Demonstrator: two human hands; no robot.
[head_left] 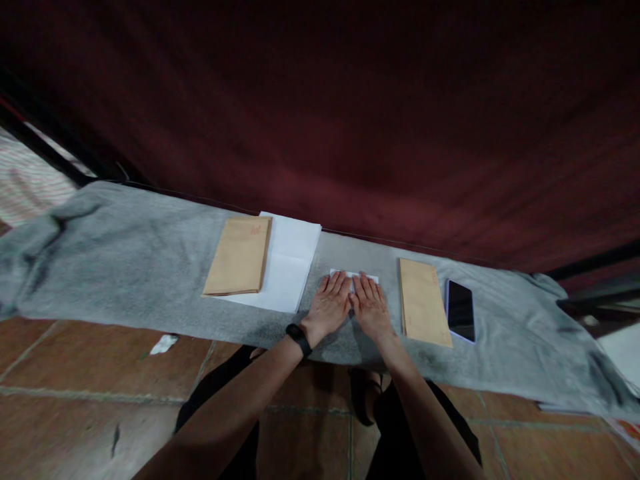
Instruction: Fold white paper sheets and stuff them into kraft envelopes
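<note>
Hands: two, left hand (327,309) and right hand (371,309), side by side
Grip: both open, palms down, fingers straight, grasping nothing
Small white paper (352,275): one, pressed beneath both hands on the cloth-covered counter (150,257)
Envelopes: two spots, left brown envelope (237,257) and right brown envelope (425,303); layers uncountable
Large white paper (293,260): partly under the left envelope, sheets uncountable
Phone (461,311): one, beside the right envelope
Wristband (299,340): one, left wrist

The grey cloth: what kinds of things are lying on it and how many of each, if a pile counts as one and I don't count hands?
Envelopes: 2 (left brown envelope pile, right brown envelope pile)
Paper: 2 (large white paper, small white paper)
Smartphone: 1
Total: 5
</note>
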